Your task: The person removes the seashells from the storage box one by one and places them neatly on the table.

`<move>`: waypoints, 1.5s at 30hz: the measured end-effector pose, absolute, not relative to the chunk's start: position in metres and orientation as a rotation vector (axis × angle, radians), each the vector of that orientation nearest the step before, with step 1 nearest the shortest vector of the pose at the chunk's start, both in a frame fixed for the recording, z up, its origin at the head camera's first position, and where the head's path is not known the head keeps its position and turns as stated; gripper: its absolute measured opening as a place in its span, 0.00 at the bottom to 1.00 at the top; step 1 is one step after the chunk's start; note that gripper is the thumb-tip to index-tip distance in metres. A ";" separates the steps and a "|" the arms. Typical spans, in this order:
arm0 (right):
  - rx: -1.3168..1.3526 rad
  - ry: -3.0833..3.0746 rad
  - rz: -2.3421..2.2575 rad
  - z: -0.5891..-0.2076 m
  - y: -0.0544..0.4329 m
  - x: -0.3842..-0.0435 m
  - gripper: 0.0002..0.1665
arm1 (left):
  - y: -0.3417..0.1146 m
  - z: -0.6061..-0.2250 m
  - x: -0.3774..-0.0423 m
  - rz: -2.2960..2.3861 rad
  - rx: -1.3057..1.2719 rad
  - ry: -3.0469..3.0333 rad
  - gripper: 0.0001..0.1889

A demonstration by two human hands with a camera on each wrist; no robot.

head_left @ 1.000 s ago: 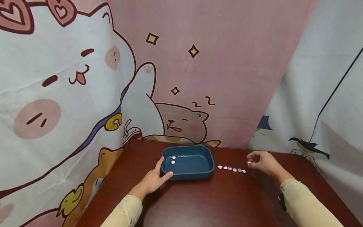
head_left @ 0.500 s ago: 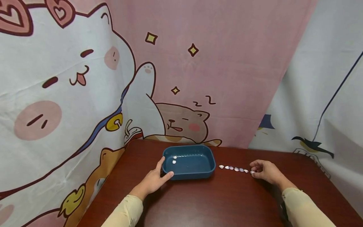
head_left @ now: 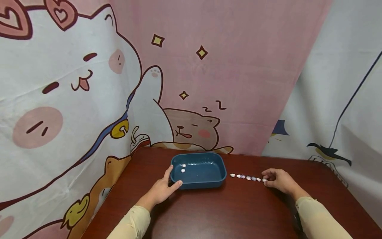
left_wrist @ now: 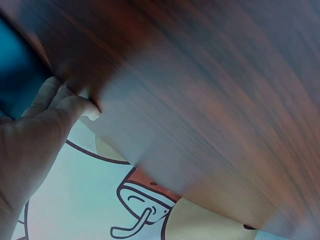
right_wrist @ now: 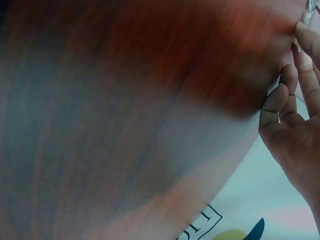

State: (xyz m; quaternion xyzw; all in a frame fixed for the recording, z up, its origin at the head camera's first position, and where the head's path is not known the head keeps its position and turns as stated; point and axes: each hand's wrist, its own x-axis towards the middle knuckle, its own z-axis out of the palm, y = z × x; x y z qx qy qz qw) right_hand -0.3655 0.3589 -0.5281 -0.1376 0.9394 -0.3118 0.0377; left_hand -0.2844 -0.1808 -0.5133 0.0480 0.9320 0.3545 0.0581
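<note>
My left hand (head_left: 161,188) holds the front-left corner of a blue rectangular dish (head_left: 203,186), thumb over the front rim and fingers along the left side. Inside the dish, toward its left end, lie two small pale shells (head_left: 183,168). To the right of the dish runs a row of several small white and bluish seashells (head_left: 248,178) on the table. At that row's right end my right hand (head_left: 279,180) pinches another seashell (head_left: 264,180) between thumb and fingertips, down at table level. In the right wrist view the fingers (right_wrist: 272,102) are bent, and the shell is mostly out of frame.
The dark red-brown wooden table (head_left: 226,212) reaches back to a cartoon-printed curtain (head_left: 238,83). This cloth also hangs along the left and right sides of the table.
My right hand has lowered its shell from above the table to the row's right end, then shifted it slightly left, close to the neighbouring shell. The left hand stays on the dish.
</note>
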 end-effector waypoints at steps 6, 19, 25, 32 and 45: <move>-0.403 2.888 -0.958 -0.528 0.358 -0.364 0.24 | -0.182 -0.514 -0.285 1.067 0.139 2.828 0.50; -0.379 2.895 -0.952 -0.529 0.359 -0.362 0.24 | -0.180 -0.515 -0.285 1.073 0.143 2.827 0.51; -0.394 2.887 -0.957 -0.529 0.361 -0.360 0.25 | -0.180 -0.517 -0.287 1.065 0.144 2.824 0.53; -0.301 2.880 -1.063 -0.509 0.339 -0.366 0.38 | -0.181 -0.516 -0.287 1.051 0.141 2.831 0.51; -0.908 2.823 -0.938 -0.479 0.073 -0.376 0.19 | -0.182 -0.516 -0.288 1.056 0.172 2.822 0.51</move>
